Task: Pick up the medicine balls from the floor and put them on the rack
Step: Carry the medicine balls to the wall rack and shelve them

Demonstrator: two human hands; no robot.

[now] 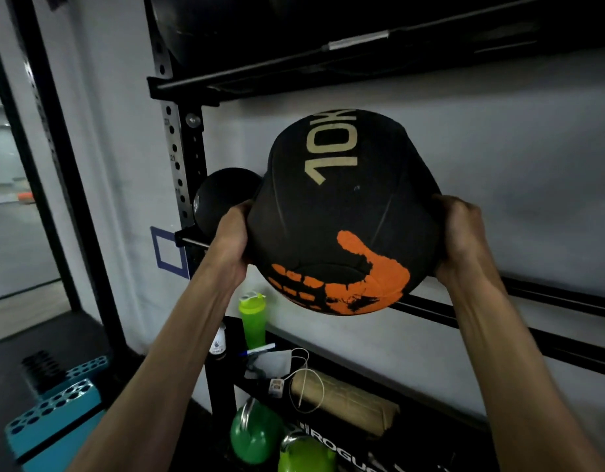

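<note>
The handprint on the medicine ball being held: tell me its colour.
Orange, printed on the black medicine ball near its lower side; it shows plainly in the head view, the only one.

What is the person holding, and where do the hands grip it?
A black medicine ball marked 10K, held between both hands: the left hand on its left side, the right hand on its right side.
</note>
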